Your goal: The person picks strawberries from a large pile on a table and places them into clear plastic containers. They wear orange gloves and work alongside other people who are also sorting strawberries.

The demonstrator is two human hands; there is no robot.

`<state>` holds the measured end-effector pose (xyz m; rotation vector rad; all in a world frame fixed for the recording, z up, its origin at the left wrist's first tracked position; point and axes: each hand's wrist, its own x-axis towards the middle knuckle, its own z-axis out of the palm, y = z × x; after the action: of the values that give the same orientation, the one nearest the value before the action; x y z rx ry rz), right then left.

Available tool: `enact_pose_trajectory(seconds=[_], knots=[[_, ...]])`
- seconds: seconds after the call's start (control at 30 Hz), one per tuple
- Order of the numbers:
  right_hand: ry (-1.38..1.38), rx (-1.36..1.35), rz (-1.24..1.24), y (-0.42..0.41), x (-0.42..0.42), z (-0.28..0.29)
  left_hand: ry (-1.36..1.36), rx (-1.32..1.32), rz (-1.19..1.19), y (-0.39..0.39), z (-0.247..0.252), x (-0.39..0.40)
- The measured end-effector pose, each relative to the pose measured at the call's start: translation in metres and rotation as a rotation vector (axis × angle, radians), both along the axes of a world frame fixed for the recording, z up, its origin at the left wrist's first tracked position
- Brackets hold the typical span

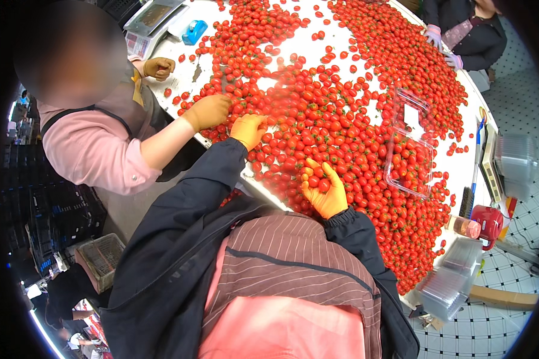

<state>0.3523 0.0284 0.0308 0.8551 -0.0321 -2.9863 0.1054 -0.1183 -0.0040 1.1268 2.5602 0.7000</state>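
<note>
My left hand (pixel 249 130), in a yellow glove, reaches over the near left edge of a heap of red cherry tomatoes (pixel 337 121). Its fingertips are turned down and away, so I cannot tell whether a tomato is between them. Palm up, my right hand (pixel 327 190), also in a yellow glove, cups a few tomatoes (pixel 320 181) in curled fingers above the near part of the heap. To its right, an open clear plastic clamshell box (pixel 408 155) lies on the tomatoes, its hinged halves spread apart.
A co-worker's gloved hand (pixel 209 112) is close beside my left hand. Another person's gloved hands (pixel 452 60) touch the far edge. Stacked clear boxes (pixel 449 280), a red mug (pixel 487 223) and a brush (pixel 467 202) line the right. A scale (pixel 155 20) and blue tape dispenser (pixel 194 32) stand far left.
</note>
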Motion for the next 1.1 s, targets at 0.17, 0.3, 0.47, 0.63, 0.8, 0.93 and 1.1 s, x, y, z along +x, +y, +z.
enact_pose_trajectory(seconds=[0.17,0.3,0.47,0.63,0.8,0.93,1.1], knots=[[-0.006,0.012,0.019,-0.002,-0.002,0.001,0.117,0.143,0.104,-0.007,-0.008,0.006],[-0.008,-0.001,-0.015,0.0,-0.003,-0.001,-0.137,0.445,0.022,0.014,0.041,0.039],[0.096,-0.089,-0.101,0.003,-0.009,0.0,-0.111,0.517,-0.339,0.04,0.077,0.083],[0.094,-0.154,-0.164,0.008,-0.005,-0.004,0.219,0.086,-0.012,0.042,0.021,0.02],[0.084,-0.186,-0.146,0.009,-0.005,0.001,0.383,-0.282,-0.186,0.059,0.007,0.018],[0.081,-0.135,-0.151,0.011,-0.003,0.001,0.359,-0.288,-0.275,0.067,0.002,0.011],[0.092,-0.223,-0.153,0.012,-0.004,-0.009,0.222,-0.267,-0.312,0.046,0.007,0.007]])
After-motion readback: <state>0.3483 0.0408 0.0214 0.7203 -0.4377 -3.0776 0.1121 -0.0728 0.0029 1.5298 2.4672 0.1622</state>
